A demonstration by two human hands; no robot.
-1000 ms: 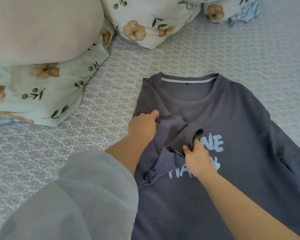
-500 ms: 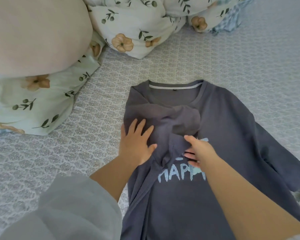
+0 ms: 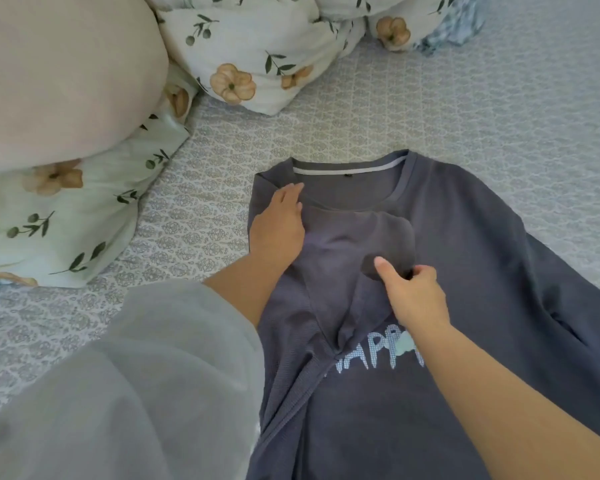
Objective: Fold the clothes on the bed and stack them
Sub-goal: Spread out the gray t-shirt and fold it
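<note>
Lying: grey T-shirt (image 3: 465, 271) spread front-up on the patterned bed sheet (image 3: 465, 109), neckline toward the pillows, pale blue lettering across the chest partly hidden under the right forearm.
Sleeve: the shirt's left-side short sleeve (image 3: 371, 237) is folded inward over the chest, its cuff end lying near the middle of the shirt.
Left hand: left hand (image 3: 278, 230) lies flat on the folded shoulder just below the collar, fingers straight and together, pressing the cloth down; nothing held.
Right hand: right hand (image 3: 413, 299) at the sleeve's cuff, thumb stretched out on top of the fabric, fingers curled at the hem; it seems to pinch the cuff edge, though the fingertips are hidden.
Left arm: loose pale grey sleeve (image 3: 136, 393) pushed up to the elbow, filling the near left corner.
Other side: the shirt's far sleeve lies unfolded, out flat to the right.
Surroundings: floral pillows (image 3: 257, 53) and a plain beige pillow (image 3: 66, 71) heaped at the head of the bed, well apart from the shirt.
</note>
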